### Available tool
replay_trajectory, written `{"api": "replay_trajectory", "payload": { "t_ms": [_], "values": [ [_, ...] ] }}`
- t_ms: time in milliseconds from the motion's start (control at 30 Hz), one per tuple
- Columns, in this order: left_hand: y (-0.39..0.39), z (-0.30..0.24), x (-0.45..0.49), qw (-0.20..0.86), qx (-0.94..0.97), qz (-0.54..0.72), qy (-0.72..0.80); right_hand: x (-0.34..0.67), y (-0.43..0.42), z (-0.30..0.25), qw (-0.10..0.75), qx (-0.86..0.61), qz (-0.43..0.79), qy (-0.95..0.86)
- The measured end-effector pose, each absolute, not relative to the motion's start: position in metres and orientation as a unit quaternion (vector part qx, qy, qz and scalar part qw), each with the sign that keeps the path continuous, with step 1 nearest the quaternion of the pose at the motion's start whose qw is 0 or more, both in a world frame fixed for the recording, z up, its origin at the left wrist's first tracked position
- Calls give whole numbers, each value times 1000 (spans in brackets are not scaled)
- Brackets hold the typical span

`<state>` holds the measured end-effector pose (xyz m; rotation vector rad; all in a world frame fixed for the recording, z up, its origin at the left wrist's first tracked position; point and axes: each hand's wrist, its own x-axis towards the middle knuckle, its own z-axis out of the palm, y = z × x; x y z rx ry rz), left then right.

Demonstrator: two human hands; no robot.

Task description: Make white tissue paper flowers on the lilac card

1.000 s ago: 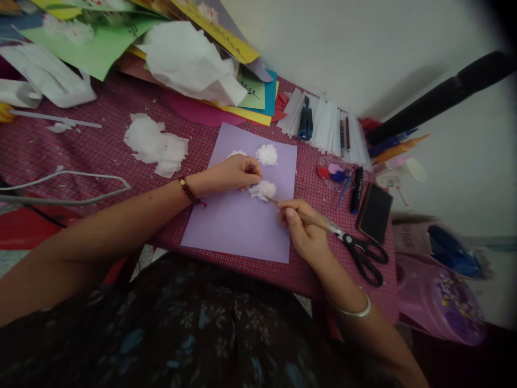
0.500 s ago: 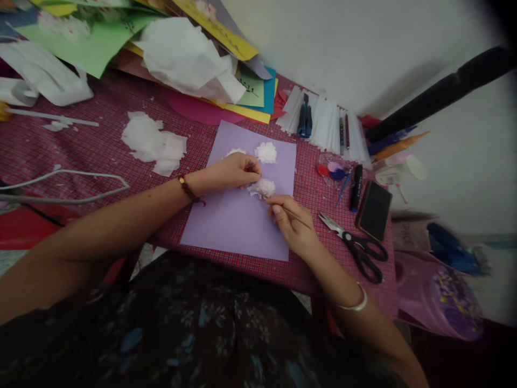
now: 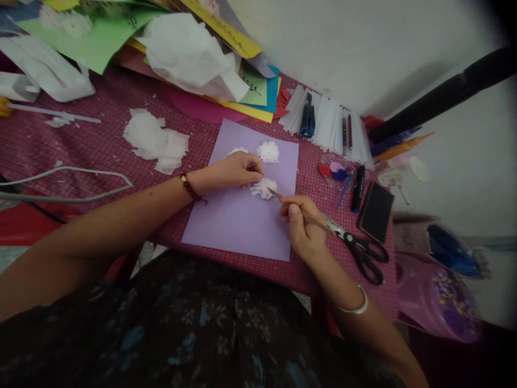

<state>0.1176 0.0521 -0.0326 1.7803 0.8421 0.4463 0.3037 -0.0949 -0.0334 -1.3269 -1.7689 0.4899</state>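
A purple sheet of paper (image 3: pixel 238 226) lies on the table, bearing white tissue-paper flowers. One flower (image 3: pixel 268 152) sits near its top edge, and a second (image 3: pixel 237 151) is partly covered by my left hand (image 3: pixel 241 169). The third, a ruffled tissue flower (image 3: pixel 264 188), is between my hands. My left fingers are pinched together at its upper left side; what they hold, if anything, is hidden. Gripped in my right hand (image 3: pixel 306 223) is a thin flat wooden stick (image 3: pixel 312 216), its pointed end touching or just over the flower's right side.
Right of the sheet lie black-handled scissors (image 3: pixel 359 248), a phone (image 3: pixel 376 211), a marker (image 3: pixel 357 188) and a palette with red, pink and blue paint (image 3: pixel 335 171). Torn tissue (image 3: pixel 155 140) lies left. Coloured papers and crumpled tissue (image 3: pixel 194 56) are piled behind. A white cable (image 3: pixel 64 170) crosses the left.
My right hand has drawn back a little to the right and turned the stick so more of it shows. My left hand stays pinched beside the flower.
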Motion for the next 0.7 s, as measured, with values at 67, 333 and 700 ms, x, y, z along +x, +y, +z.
{"api": "replay_trajectory", "payload": {
  "t_ms": [67, 333, 700],
  "values": [
    [52, -33, 118, 534, 745, 189, 352, 303, -95, -34, 419, -525, 204, -712],
    [54, -36, 118, 520, 758, 190, 345, 299, -89, -36, 381, -512, 208, -742],
    [52, -33, 118, 530, 751, 185, 348, 298, -94, -30, 408, -496, 210, -737]
  ]
}}
